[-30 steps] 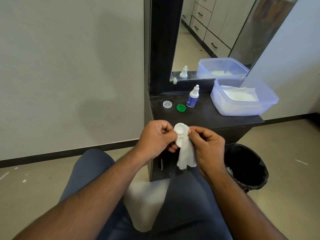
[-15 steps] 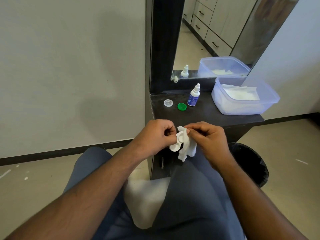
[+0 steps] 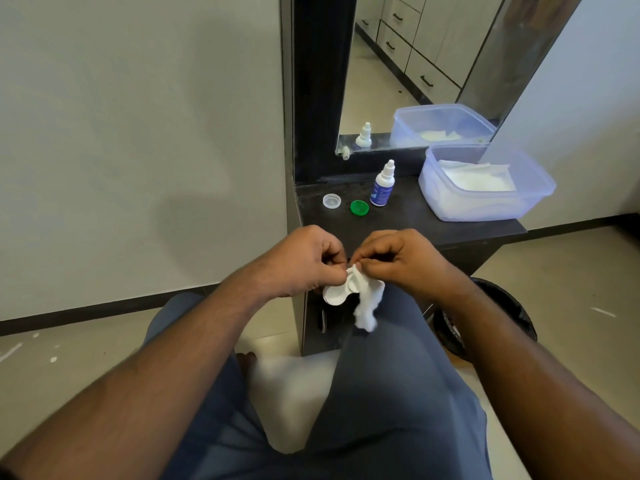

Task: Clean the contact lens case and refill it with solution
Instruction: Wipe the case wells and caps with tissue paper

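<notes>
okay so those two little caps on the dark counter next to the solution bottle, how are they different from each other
The green cap is solid green; the clear cap is see-through and pale. The green cap lies right beside the solution bottle; the clear cap lies further left, near the counter edge. Both are small, round, lying flat and apart, untouched by either hand.

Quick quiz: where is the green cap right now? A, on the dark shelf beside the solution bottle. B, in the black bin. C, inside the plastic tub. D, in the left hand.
A: the green cap lies on the dark shelf, just left of the solution bottle.
</notes>
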The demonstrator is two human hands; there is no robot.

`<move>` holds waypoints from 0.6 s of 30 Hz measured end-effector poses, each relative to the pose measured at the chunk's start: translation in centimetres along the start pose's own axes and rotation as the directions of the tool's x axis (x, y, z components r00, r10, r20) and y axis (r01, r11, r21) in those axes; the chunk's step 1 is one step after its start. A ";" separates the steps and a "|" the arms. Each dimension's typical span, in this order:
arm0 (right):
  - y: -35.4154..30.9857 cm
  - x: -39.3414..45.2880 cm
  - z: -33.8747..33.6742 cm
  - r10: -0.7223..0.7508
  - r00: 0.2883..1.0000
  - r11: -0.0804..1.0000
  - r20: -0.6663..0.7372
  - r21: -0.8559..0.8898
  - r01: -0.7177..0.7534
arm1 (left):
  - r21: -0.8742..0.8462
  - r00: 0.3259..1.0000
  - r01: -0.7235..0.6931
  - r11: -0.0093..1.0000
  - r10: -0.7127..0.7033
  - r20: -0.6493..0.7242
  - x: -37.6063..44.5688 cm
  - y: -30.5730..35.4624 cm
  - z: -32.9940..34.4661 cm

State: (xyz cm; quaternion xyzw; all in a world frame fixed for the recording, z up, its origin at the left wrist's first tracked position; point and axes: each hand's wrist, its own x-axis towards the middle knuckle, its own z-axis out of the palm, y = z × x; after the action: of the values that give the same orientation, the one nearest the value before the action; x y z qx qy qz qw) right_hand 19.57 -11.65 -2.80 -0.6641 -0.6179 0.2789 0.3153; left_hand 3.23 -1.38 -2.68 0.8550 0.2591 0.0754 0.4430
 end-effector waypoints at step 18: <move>1.6 -1.1 1.8 0.271 0.895 0.802 -0.354 0.598 -0.006 | -0.287 0.983 0.003 0.958 -0.055 -0.173 0.6 0.3 0.7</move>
State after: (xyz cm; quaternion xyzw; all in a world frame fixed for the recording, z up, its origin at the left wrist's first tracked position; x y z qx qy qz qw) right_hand 19.14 -12.66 -5.27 -0.6238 -0.3678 0.3267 0.6074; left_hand 4.10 -1.69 -2.90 0.7678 0.2969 0.1823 0.5376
